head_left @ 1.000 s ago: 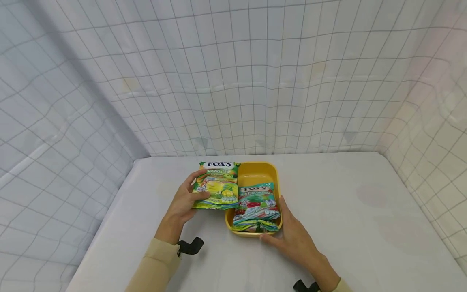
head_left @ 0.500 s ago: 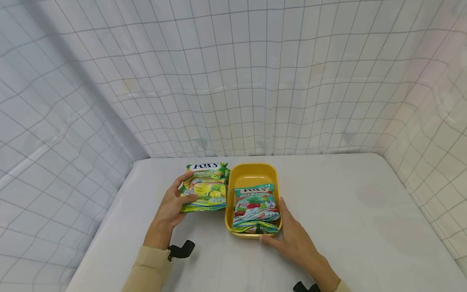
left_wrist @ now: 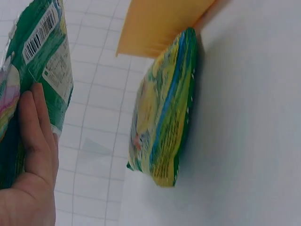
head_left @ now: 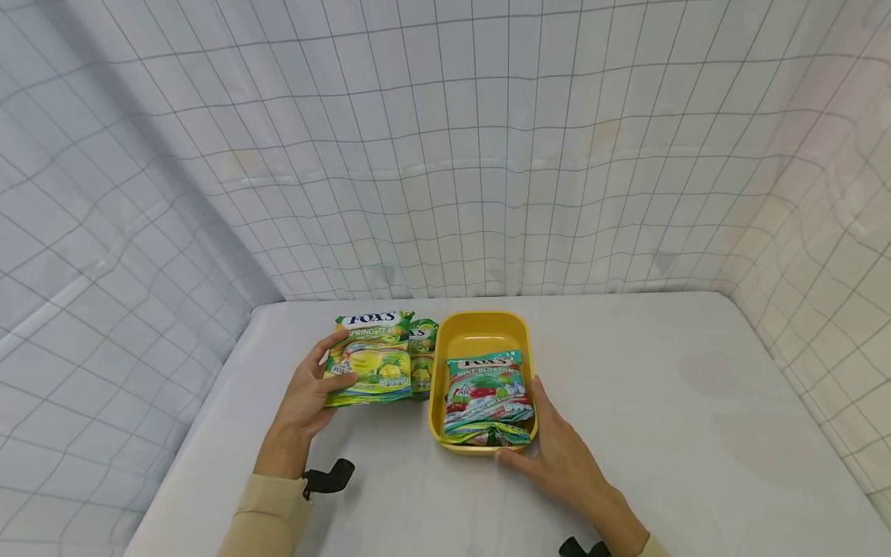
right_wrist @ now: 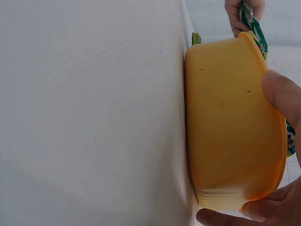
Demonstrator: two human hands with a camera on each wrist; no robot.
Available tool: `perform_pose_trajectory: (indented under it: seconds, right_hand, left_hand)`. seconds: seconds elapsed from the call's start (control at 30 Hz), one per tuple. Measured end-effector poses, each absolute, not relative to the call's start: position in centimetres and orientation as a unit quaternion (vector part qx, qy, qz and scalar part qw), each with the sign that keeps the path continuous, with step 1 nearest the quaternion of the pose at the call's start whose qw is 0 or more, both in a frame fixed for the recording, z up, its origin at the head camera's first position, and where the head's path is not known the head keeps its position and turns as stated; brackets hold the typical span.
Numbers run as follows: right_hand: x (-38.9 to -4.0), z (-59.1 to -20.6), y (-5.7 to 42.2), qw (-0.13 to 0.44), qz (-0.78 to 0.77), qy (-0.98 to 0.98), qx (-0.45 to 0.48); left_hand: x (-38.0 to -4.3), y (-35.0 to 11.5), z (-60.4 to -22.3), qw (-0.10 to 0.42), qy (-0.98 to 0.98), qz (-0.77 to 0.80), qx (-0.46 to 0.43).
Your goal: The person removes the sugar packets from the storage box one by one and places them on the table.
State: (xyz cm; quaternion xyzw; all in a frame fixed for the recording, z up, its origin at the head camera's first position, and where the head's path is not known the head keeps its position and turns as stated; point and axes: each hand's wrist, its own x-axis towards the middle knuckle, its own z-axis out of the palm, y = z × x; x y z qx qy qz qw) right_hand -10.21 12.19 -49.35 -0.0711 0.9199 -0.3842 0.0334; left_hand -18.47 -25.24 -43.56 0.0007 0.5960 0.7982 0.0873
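Note:
My left hand (head_left: 304, 393) grips a green and yellow Fox's Spring Tea candy bag (head_left: 376, 360), thumb on its printed front. The left wrist view shows the barcode side of that held bag (left_wrist: 56, 61), raised above the table. A second Spring Tea bag (head_left: 421, 360) lies on the table, partly hidden behind the held one and close to the left wall of a yellow plastic tub (head_left: 480, 326). Inside the tub, a teal Mint Blossom candy bag (head_left: 487, 391) lies over a green-yellow bag (head_left: 487, 433). My right hand (head_left: 560, 449) holds the tub's near right corner between thumb and fingers.
A white-covered table (head_left: 661, 402) carries everything. White grid-patterned curtains (head_left: 487, 193) rise behind it and on both sides. Black wrist mounts (head_left: 329, 476) sit at both sleeves.
My left hand has moved left with its bag, away from over the tub. The second Spring Tea bag beside the tub has come into view. My right hand and the tub stay in place.

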Motion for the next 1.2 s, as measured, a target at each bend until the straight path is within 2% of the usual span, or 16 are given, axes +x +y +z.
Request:
perform_pose_trajectory:
  seconds: [0.23,1.2]
  right_hand:
    - [-10.1,-49.2,12.1,0.032,-0.388,0.918,-0.069]
    - [-10.1,-49.3,12.0,0.023,-0.384,0.921,-0.067]
  left_hand:
    - [-19.0,-26.6,-44.1,0.084,0.6,0.795,0.026]
    - [-20.0,-31.3,-46.3,0.076,0.571,0.817,0.008]
